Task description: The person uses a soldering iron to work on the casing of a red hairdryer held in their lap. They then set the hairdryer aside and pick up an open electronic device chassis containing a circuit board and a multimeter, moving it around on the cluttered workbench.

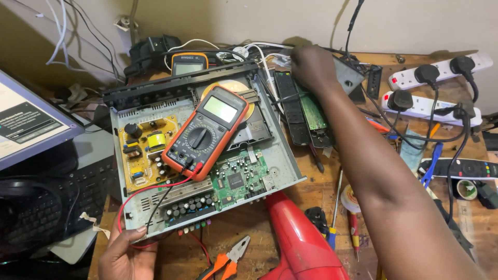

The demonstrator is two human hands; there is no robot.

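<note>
An opened disc player chassis [282, 165], lid off and circuit boards exposed, is seen lying on a cluttered wooden workbench [311, 197], with an orange-cased multimeter [206, 132] resting across it. The chassis looks like rigid, fairly light sheet metal with fragile boards inside, best gripped by its outer rim. The left hand [122, 251] is pressed against its near corner, fingers loosely curled over red and black probe leads [150, 194]. The right hand [310, 65] is stretched to the far edge, onto a black remote [290, 111] and cables; its grip cannot be made out. Pliers [225, 262], a red heat gun [301, 243], screwdrivers [337, 207], power strips [441, 70] and a keyboard [57, 202] crowd the surroundings.
</note>
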